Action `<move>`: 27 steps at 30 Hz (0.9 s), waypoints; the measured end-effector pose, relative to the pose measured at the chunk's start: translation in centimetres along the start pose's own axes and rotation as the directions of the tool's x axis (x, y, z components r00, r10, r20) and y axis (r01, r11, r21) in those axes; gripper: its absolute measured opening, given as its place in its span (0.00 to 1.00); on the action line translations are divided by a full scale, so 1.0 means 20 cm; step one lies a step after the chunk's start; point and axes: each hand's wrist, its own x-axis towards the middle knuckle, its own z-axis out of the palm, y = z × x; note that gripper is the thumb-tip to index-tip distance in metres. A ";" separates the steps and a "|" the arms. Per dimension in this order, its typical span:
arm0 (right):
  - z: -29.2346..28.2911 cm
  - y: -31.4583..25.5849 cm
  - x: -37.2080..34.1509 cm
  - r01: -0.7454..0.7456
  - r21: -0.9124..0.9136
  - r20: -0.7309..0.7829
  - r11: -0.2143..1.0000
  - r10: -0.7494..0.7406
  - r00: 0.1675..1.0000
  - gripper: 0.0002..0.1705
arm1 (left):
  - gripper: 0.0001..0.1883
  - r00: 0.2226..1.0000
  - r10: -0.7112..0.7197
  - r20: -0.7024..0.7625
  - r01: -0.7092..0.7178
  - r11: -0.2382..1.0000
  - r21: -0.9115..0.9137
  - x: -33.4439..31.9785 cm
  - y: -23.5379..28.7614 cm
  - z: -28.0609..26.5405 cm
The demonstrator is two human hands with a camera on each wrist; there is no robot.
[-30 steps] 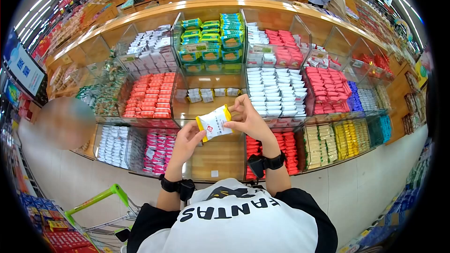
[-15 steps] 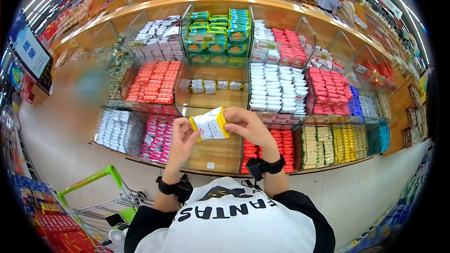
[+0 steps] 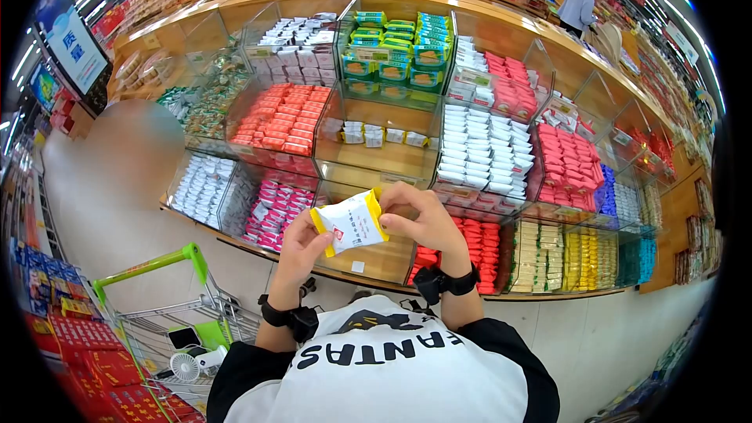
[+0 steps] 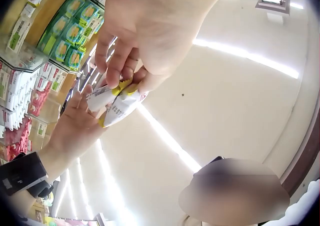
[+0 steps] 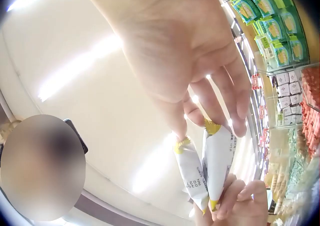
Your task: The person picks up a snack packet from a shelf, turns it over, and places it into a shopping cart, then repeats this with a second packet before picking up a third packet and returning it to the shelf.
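Observation:
A white snack packet (image 3: 352, 223) with yellow crimped ends and printed lettering is held up in both hands, over the wooden bins. In the head view my left hand (image 3: 298, 244) pinches its left end between thumb and fingers. At the right end, my right hand (image 3: 427, 223) has its thumb on the yellow edge and its fingers behind. The right wrist view shows the packet's (image 5: 218, 158) back, with printed digits and a fold down the middle. Several similar white-and-yellow packets (image 3: 374, 138) lie in the bin beyond the hands.
Clear-walled bins surround the hands, with orange packets (image 3: 283, 117) left, white packets (image 3: 486, 145) right and green packets (image 3: 392, 70) behind. A shopping cart (image 3: 145, 266) carrying a small white fan (image 3: 186, 366) stands at my left. Another person (image 3: 577, 8) is at the far right.
The head view has swung, so the bins sit farther right and more cart shows. My right fingers have closed in at the packet's right end, and the packet has come slightly nearer my body.

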 end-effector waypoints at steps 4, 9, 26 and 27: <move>0.03 -0.01 0.02 0.032 -0.016 0.042 0.999 -0.031 0.999 0.10 | 0.09 0.997 0.063 -0.045 -0.062 0.998 0.024 -0.04 -0.01 -0.04; 0.06 -0.06 0.03 0.043 -0.088 0.078 0.995 -0.036 0.996 0.10 | 0.06 0.992 0.106 -0.067 -0.104 0.994 0.030 -0.05 0.03 -0.04; 0.11 -0.01 0.06 0.040 0.001 0.190 0.999 -0.039 0.981 0.09 | 0.18 0.985 0.115 -0.133 -0.159 0.905 -0.395 -0.02 0.04 -0.04; 0.11 -0.01 0.06 0.039 0.003 0.202 0.999 -0.039 0.979 0.09 | 0.18 0.986 0.115 -0.123 -0.155 0.907 -0.392 -0.02 0.04 -0.05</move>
